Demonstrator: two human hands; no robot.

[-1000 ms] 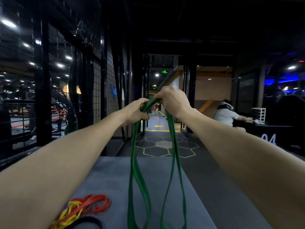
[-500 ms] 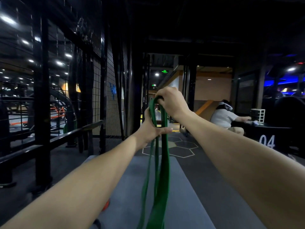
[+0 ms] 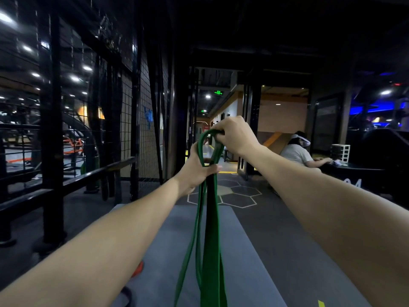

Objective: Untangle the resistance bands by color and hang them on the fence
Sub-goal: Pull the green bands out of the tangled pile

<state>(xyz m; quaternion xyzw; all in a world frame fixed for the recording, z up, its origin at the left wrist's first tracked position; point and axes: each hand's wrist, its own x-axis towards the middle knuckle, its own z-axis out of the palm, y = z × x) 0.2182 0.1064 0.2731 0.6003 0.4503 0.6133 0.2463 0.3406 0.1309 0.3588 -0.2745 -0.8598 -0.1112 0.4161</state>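
Observation:
A green resistance band [image 3: 210, 240] hangs in front of me in several strands that run down past the bottom of the frame. My right hand [image 3: 234, 135] grips its top loop at chest height. Just below, my left hand [image 3: 199, 167] is wrapped around the gathered strands. The black fence [image 3: 53, 129] of bars and wire mesh stands along the left. A bit of an orange-red band [image 3: 138, 270] and a dark band [image 3: 127, 295] peek out from under my left forearm on the grey mat [image 3: 243, 251].
A low black rail [image 3: 73, 177] runs along the fence's foot. Dark bands hang on the fence further back [image 3: 106, 134]. A person [image 3: 296, 151] sits at a dark counter on the right. A corridor with hexagon floor marks [image 3: 239, 193] lies ahead.
My left hand has slid down below my right and gathered the green strands together. The view has swung left and up, so the pile of coloured bands is mostly hidden.

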